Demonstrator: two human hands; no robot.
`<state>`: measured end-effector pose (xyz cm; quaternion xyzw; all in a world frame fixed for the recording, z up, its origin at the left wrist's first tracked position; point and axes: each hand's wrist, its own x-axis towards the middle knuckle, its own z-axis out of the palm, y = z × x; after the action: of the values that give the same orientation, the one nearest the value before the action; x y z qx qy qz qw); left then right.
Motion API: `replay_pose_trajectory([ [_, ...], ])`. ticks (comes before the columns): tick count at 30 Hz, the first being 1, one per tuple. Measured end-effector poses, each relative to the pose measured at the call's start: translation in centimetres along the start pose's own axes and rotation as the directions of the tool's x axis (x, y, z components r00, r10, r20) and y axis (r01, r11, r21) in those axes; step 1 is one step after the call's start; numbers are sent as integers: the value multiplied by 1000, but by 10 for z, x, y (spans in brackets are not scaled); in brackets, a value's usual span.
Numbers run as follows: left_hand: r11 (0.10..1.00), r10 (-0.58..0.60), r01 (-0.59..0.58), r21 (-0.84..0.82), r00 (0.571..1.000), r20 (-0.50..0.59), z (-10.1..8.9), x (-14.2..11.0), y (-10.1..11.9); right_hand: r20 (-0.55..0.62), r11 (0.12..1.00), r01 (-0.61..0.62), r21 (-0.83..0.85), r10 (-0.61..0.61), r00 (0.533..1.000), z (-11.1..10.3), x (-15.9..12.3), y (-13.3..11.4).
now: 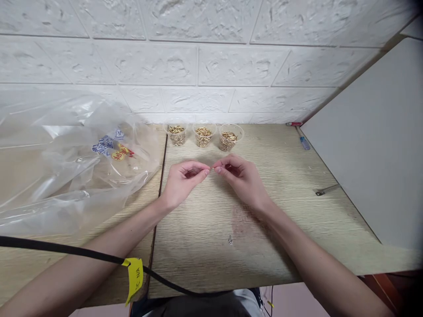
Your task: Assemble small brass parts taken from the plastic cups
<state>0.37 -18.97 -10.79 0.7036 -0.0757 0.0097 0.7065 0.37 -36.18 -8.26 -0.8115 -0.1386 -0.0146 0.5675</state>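
In the head view, the left hand [181, 181] and the right hand [241, 178] meet over the middle of the wooden table [205, 246]. Between their fingertips they pinch a tiny brass part [212, 168], held just above the table; each hand is closed on one end of it. The part looks very light, hard and smooth, so it probably slips easily and is best taken at its ends with thumb and forefinger. It is too small to tell its exact shape. Behind the hands stand three clear cups [202, 134] in a row, filled with similar brass pieces. A clear plastic bag [66, 163] lies at the left. A small screw [230, 240] lies alone near the front edge.
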Motion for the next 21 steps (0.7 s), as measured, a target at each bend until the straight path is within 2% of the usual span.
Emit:
replay_pose_trajectory([
  [3,1000,0,0,0,1000,-18,0,0,1,51,985,-118,125,112,992,0,0,0],
  [6,1000,12,-12,-7,1000,-24,0,0,2,71,974,-147,174,137,988,1,0,1],
  [13,1000,4,-4,-18,1000,-1,1,0,2,52,978,-138,159,131,990,2,0,1],
  [21,999,32,-31,-8,999,22,1,0,1,-3,999,-37,11,37,999,2,-1,2],
])
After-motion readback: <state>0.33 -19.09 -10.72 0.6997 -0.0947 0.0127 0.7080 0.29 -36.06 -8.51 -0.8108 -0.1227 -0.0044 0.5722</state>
